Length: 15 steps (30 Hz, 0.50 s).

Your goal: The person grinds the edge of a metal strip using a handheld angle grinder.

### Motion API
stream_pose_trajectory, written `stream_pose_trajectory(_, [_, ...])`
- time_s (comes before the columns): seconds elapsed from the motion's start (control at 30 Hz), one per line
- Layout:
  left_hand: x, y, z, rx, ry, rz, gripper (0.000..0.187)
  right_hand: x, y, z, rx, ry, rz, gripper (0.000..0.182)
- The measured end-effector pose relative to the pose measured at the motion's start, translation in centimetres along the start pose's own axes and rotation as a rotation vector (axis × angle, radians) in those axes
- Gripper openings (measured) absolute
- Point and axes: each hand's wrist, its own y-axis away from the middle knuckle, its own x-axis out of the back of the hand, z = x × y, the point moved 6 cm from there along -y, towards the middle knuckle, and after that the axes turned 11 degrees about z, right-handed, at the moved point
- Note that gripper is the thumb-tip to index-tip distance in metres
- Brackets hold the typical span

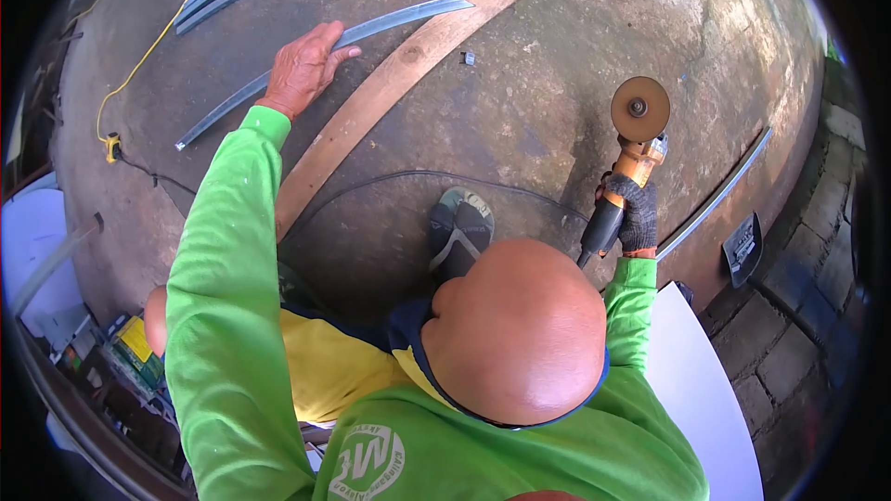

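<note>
Place: makeshift workshop
Floor (557,111): stained concrete
Tool: grinder (639,160)
Stock: metal strips (408,17), plank (408,63)
Power: yellow connector (113,147)
Edge: paving (780,353)

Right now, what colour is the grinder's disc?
The disc is brown; the head view shows it best.

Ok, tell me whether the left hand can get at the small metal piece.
Probably not as it stands: the left hand is holding a metal strip. Once free, it could likely reach the small metal piece over the wooden plank, which lies low between them.
</note>
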Motion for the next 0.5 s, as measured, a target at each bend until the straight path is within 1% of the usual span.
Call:
stream_pose_trajectory(0.13, [-1.6, 2.0, -1.4, 0.048, -0.119, -0.117, 0.032, 0.2, -0.2, 0.4, -0.026, -0.012, -0.005, 0.036])
stream_pose_trajectory(0.27, [-3.0, 2.7, -1.6, -0.019, -0.146, -0.091, 0.031, -0.1, -0.5, 0.9, -0.059, -0.034, -0.014, 0.036])
stream_pose_trajectory(0.4, [-4.0, 3.0, -1.6, 0.025, -0.117, -0.094, 0.029, -1.1, -0.1, 0.8, -0.064, -0.005, -0.03, 0.039])
stream_pose_trajectory(0.47, [-4.1, 3.2, -1.6, 0.064, -0.113, -0.125, 0.028, -1.3, 0.0, 0.6, -0.02, 0.028, -0.004, 0.037])
stream_pose_trajectory(0.5, [-4.1, 3.2, -1.6, 0.051, -0.085, -0.109, 0.029, -1.3, -0.1, 0.6, -0.007, 0.075, -0.009, 0.036])
